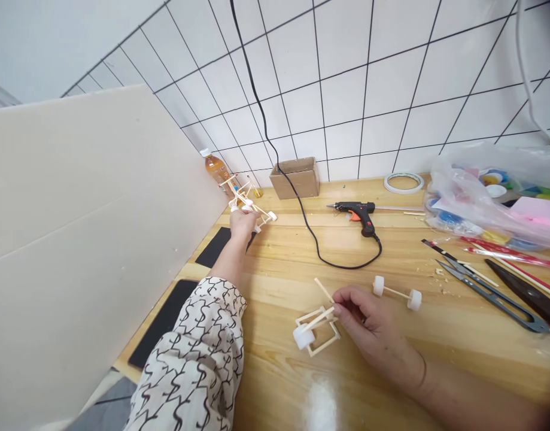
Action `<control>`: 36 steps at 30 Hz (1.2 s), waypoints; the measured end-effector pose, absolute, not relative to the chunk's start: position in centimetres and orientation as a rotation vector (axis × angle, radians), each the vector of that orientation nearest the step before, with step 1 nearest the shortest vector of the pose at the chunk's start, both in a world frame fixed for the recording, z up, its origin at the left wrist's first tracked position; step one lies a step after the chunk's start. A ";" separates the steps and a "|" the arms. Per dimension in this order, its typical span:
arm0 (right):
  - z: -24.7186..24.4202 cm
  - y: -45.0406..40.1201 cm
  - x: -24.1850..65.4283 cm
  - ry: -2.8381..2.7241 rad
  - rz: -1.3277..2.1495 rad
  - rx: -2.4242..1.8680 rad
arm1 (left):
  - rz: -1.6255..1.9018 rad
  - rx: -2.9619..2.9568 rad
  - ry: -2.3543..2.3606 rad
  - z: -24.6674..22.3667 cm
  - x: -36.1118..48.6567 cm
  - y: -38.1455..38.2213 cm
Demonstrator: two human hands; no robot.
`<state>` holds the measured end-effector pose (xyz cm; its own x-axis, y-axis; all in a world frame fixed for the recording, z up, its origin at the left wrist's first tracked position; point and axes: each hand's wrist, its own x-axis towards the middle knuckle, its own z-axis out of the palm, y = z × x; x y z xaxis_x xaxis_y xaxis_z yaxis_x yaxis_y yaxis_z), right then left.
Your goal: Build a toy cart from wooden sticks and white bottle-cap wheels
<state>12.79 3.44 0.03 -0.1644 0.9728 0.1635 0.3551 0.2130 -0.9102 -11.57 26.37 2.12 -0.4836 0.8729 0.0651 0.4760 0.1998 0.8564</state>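
At the back left, my left hand (244,222) reaches to a wheeled stick model (243,197), fingers closed on its near part. Nearer me, my right hand (368,317) pinches thin wooden sticks (323,290) between thumb and fingertips. Just left of those fingertips lies a small stick frame (324,346) with a white wheel (304,337) at its left end. Beyond my right hand rests an axle stick with two white wheels (397,292). My palm hides part of what the right fingers hold.
A black glue gun (358,214) with its cord lies behind. A cardboard box (296,178), a bottle (217,169) and a tape roll (403,182) stand near the wall. Scissors (494,293) and a plastic bag (494,197) are right; a white board (90,239) rises left.
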 end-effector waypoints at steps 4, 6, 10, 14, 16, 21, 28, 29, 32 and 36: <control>0.0 3.4 12.8 -1.673 0.958 -1.265 | 1.168 1.266 2.074 1.8 -11.2 26.7; 0.0 3.4 12.8 -1.670 0.960 -1.260 | 1.160 1.274 2.090 1.7 -11.2 27.0; -0.1 3.5 12.8 -1.677 0.954 -1.257 | 1.162 1.277 2.128 1.5 -11.4 27.4; -0.1 3.5 12.8 -1.675 0.936 -1.243 | 1.166 1.277 2.169 1.5 -11.7 27.7; -0.1 3.5 12.8 -1.678 0.926 -1.243 | 1.167 1.272 2.191 1.4 -11.7 27.8; 0.0 3.5 12.8 -1.685 0.919 -1.244 | 1.164 1.260 2.230 1.4 -11.7 28.0; -0.2 3.5 12.8 -1.686 0.914 -1.234 | 1.151 1.262 2.246 1.7 -11.2 27.9; -0.2 3.5 12.8 -1.685 0.914 -1.232 | 1.149 1.264 2.248 1.7 -11.1 27.9; -0.2 3.5 12.8 -1.684 0.919 -1.226 | 1.147 1.271 2.256 1.5 -11.1 28.1; -0.2 3.4 12.8 -1.683 0.942 -1.239 | 1.154 1.281 2.277 1.1 -11.3 28.5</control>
<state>12.83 3.43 -0.18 -0.1754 0.9674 0.1825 0.3503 0.2345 -0.9068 -11.33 28.50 1.09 -0.5654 0.8145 0.1302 0.5868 0.2862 0.7575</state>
